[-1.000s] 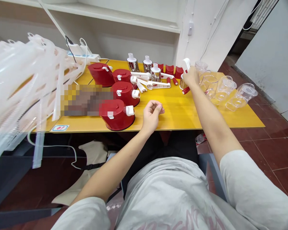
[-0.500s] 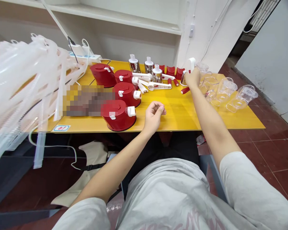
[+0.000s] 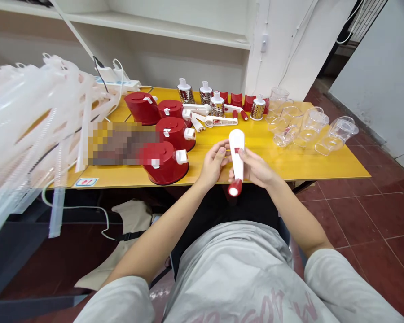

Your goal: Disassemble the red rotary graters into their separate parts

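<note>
A loose, pale grey short-sleeved T-shirt (image 3: pixel 232 273) is worn, with dusty pink script lettering (image 3: pixel 252 309) printed across its front. The left sleeve (image 3: pixel 114 300) and right sleeve (image 3: pixel 346 282) are cut wide and end above the elbows. Black trousers (image 3: pixel 222 206) are worn below, while the left hand (image 3: pixel 212 165) and right hand (image 3: pixel 256 167) are left uncovered.

Room, utility type. White built-in shelving (image 3: pixel 155 31), two open tiers, along the rear wall. White square pillar (image 3: pixel 283 58) with wall-mounted switch (image 3: pixel 264 44) and loose cables. White wall (image 3: pixel 373 76) at right; metal grille (image 3: pixel 366 20) in the far corner. Floor: dark red tiles (image 3: pixel 373 215), pale grout. Furniture: yellow tabletop (image 3: pixel 283 166), dark edge frame.
</note>
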Motion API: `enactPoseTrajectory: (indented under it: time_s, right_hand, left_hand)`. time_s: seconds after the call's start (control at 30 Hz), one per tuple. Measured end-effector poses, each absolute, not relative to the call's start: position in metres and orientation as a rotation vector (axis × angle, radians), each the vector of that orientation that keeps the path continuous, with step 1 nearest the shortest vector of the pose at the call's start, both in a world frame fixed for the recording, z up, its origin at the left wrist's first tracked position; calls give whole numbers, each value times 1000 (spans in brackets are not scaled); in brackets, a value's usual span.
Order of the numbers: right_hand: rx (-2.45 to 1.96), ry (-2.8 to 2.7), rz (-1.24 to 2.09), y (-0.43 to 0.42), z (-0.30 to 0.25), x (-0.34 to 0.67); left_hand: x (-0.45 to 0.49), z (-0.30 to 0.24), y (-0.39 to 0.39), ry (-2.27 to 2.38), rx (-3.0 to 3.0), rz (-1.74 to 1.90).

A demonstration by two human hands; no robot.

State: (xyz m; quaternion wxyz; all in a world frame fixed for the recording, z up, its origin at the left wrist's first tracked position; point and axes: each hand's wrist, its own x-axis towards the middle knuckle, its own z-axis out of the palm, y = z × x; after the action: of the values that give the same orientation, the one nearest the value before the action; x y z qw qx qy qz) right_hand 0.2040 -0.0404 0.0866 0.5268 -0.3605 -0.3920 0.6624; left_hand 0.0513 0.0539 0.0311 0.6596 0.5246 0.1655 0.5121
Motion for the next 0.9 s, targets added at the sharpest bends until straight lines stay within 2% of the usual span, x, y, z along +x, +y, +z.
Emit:
enactPoseTrajectory:
  time_s: [0.2, 0.37, 0.9]
  right_hand:
    - [-899, -848, 1619, -32, 64, 203]
    - [-917, -941, 1517, -29, 53, 201]
    - [-734, -985, 1595, -31, 46, 197]
  left_hand:
    - [50, 31, 54, 342, 1156, 1073]
    - [50, 33, 54, 351, 1185, 1098]
    - [49, 37, 50, 354, 1098, 1078]
